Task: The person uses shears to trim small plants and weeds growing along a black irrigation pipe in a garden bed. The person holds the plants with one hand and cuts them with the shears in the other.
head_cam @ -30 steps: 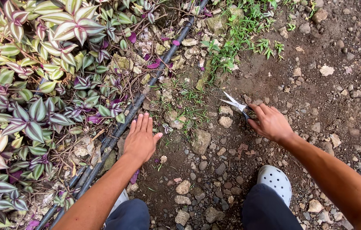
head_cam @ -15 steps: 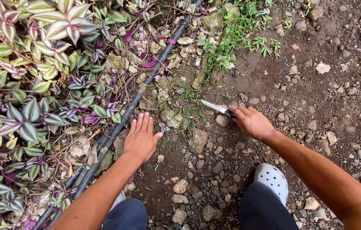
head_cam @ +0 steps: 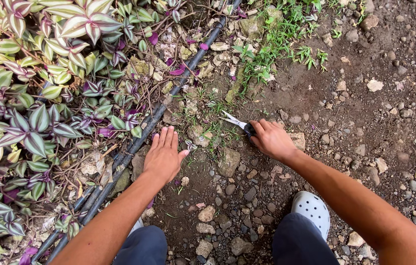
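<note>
A: Right hand [head_cam: 272, 140] grips the scissors [head_cam: 237, 122], blades low in the grass [head_cam: 213, 125] beside a stone [head_cam: 196, 133] — they could nick it

B: Left hand [head_cam: 163, 157] lies spread flat nearby — a slip might catch its fingers

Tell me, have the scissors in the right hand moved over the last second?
Yes. The scissors in the right hand have shifted left toward the grass tuft, nearer the flat left hand.

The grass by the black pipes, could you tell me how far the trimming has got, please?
Done: nothing clearly; I see no cut clippings. In hand: the right hand holds scissors at the thin grass, while the left hand rests flat on the soil. Left: that grass, plus the thicker tuft further up.
</note>
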